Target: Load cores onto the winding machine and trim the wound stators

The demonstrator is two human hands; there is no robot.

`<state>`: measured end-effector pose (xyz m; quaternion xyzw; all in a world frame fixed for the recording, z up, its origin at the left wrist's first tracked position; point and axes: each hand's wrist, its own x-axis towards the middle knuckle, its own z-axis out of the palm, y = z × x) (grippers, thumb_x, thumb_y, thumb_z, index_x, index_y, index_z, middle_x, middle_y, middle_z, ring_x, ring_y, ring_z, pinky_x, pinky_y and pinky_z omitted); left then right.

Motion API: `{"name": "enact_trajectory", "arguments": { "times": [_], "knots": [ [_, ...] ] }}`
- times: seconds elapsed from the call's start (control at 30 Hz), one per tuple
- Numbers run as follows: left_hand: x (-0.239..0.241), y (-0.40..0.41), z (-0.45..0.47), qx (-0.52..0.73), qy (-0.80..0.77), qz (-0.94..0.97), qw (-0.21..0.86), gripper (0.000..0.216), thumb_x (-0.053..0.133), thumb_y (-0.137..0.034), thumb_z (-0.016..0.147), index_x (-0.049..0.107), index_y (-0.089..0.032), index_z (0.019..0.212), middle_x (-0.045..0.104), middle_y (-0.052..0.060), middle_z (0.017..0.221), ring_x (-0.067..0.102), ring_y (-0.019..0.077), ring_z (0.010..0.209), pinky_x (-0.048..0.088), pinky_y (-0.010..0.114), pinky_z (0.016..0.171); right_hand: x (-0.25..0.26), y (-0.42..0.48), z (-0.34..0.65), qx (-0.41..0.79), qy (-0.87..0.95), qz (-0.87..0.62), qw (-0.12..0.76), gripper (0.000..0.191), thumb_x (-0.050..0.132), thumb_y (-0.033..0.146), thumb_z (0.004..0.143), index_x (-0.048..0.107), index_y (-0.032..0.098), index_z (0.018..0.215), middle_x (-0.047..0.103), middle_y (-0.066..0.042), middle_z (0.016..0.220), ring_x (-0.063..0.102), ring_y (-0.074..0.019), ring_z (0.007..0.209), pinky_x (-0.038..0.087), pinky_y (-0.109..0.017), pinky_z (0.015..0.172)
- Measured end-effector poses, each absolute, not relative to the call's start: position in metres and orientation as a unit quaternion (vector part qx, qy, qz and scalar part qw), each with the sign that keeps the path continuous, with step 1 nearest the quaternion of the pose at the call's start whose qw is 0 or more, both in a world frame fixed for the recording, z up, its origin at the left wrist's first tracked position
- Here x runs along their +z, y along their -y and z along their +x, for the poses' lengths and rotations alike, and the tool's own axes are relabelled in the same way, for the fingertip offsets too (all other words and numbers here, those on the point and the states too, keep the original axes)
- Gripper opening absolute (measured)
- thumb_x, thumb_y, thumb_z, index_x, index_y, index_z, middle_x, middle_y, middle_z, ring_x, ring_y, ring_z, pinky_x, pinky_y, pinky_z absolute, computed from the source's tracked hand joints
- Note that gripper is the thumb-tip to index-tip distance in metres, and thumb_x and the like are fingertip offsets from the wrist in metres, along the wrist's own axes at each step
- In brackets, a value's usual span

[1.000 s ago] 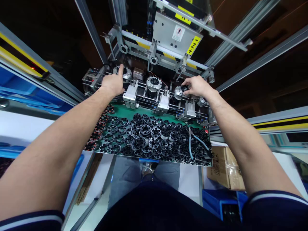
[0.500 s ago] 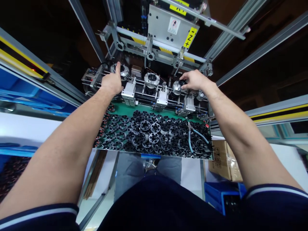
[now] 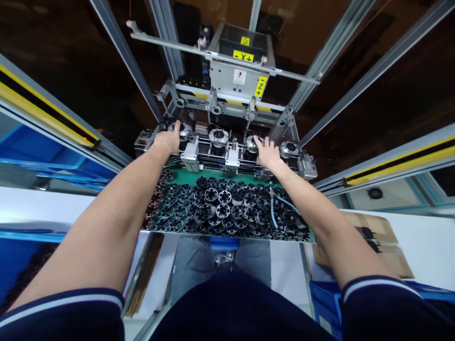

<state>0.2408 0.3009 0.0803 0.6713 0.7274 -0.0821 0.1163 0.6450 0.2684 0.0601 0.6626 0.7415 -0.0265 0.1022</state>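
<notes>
My left hand [image 3: 168, 141] is at the leftmost round metal holder [image 3: 185, 132], one finger stretched over it and the others mostly hidden. My right hand [image 3: 269, 154] is open, its fingers spread at the right side of the third round holder [image 3: 250, 143]. A black slotted ring sits in that holder, partly behind the fingertips. The second holder [image 3: 218, 137] and the rightmost holder [image 3: 289, 148] also carry black slotted rings. In front of the holders, many black and silver rings [image 3: 223, 210] lie piled on a green mat [image 3: 181, 176].
Blue-handled pliers [image 3: 273, 210] lie on the rings at the right. Above the holders stands a metal machine head [image 3: 227, 78] with a cross bar [image 3: 170, 46]. Yellow-edged posts [image 3: 46, 106] flank both sides. A cardboard box [image 3: 384, 237] and blue bins [image 3: 325, 303] are at the right.
My right hand's fingers have come off the black ring at the third holder and spread apart. My left hand stays at the leftmost holder. The view has shifted, showing more of the machine head.
</notes>
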Motion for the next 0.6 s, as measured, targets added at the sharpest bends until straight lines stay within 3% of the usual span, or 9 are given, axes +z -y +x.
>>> {"name": "enact_trajectory", "arguments": {
  "times": [0.1, 0.2, 0.27, 0.37, 0.43, 0.5, 0.6],
  "knots": [
    [0.11, -0.3, 0.267, -0.075, -0.719, 0.687, 0.074, 0.115, 0.074, -0.053, 0.103, 0.021, 0.0, 0.191, 0.067, 0.04, 0.168, 0.066, 0.0493, 0.161, 0.05, 0.067, 0.135, 0.077, -0.276, 0.663, -0.062, -0.761, 0.64, 0.089, 0.128, 0.094, 0.036, 0.091, 0.026, 0.028, 0.199, 0.042, -0.026, 0.193, 0.052, -0.0521, 0.169, 0.052, -0.068, 0.135],
    [0.124, -0.292, 0.31, -0.066, -0.671, 0.738, 0.022, 0.103, 0.063, -0.042, 0.11, 0.014, -0.007, 0.194, 0.072, 0.038, 0.162, 0.072, 0.0493, 0.154, 0.054, 0.064, 0.129, 0.1, -0.278, 0.702, -0.076, -0.781, 0.617, 0.062, 0.114, 0.083, 0.036, 0.096, 0.033, 0.026, 0.197, 0.064, -0.019, 0.178, 0.064, -0.0444, 0.16, 0.056, -0.058, 0.135],
    [0.122, -0.284, 0.341, -0.08, -0.621, 0.78, 0.006, 0.104, 0.063, -0.04, 0.111, 0.009, -0.011, 0.195, 0.075, 0.037, 0.157, 0.074, 0.0498, 0.149, 0.056, 0.06, 0.126, 0.112, -0.274, 0.735, -0.06, -0.775, 0.628, 0.039, 0.107, 0.072, 0.033, 0.1, 0.03, 0.02, 0.198, 0.068, -0.021, 0.173, 0.067, -0.044, 0.157, 0.057, -0.059, 0.134],
    [0.105, -0.272, 0.377, -0.12, -0.597, 0.793, 0.024, 0.107, 0.064, -0.038, 0.111, 0.004, -0.003, 0.193, 0.076, 0.04, 0.153, 0.076, 0.0492, 0.147, 0.057, 0.056, 0.125, 0.112, -0.264, 0.779, -0.03, -0.744, 0.667, 0.025, 0.111, 0.067, 0.027, 0.098, 0.023, 0.015, 0.199, 0.055, -0.027, 0.183, 0.061, -0.0477, 0.162, 0.056, -0.064, 0.133],
    [0.09, -0.267, 0.389, -0.13, -0.615, 0.777, 0.042, 0.109, 0.062, -0.033, 0.111, -0.002, 0.003, 0.191, 0.076, 0.042, 0.149, 0.079, 0.0485, 0.143, 0.06, 0.054, 0.121, 0.099, -0.255, 0.8, -0.028, -0.723, 0.689, 0.04, 0.114, 0.071, 0.024, 0.093, 0.027, 0.018, 0.198, 0.042, -0.028, 0.192, 0.054, -0.0525, 0.168, 0.055, -0.07, 0.132],
    [0.076, -0.266, 0.393, -0.121, -0.634, 0.762, 0.051, 0.109, 0.06, -0.032, 0.112, -0.008, 0.004, 0.19, 0.078, 0.041, 0.145, 0.082, 0.0474, 0.138, 0.063, 0.053, 0.118, 0.079, -0.247, 0.812, -0.037, -0.711, 0.7, 0.056, 0.115, 0.074, 0.021, 0.091, 0.031, 0.024, 0.198, 0.034, -0.027, 0.196, 0.047, -0.0564, 0.172, 0.053, -0.075, 0.131],
    [0.066, -0.27, 0.39, -0.117, -0.643, 0.756, 0.043, 0.11, 0.061, -0.03, 0.112, -0.01, 0.0, 0.19, 0.08, 0.039, 0.142, 0.083, 0.0457, 0.135, 0.064, 0.052, 0.117, 0.052, -0.244, 0.818, -0.034, -0.706, 0.705, 0.055, 0.114, 0.071, 0.019, 0.096, 0.025, 0.028, 0.2, 0.027, -0.027, 0.198, 0.042, -0.0571, 0.174, 0.049, -0.078, 0.132]
  ]
}}
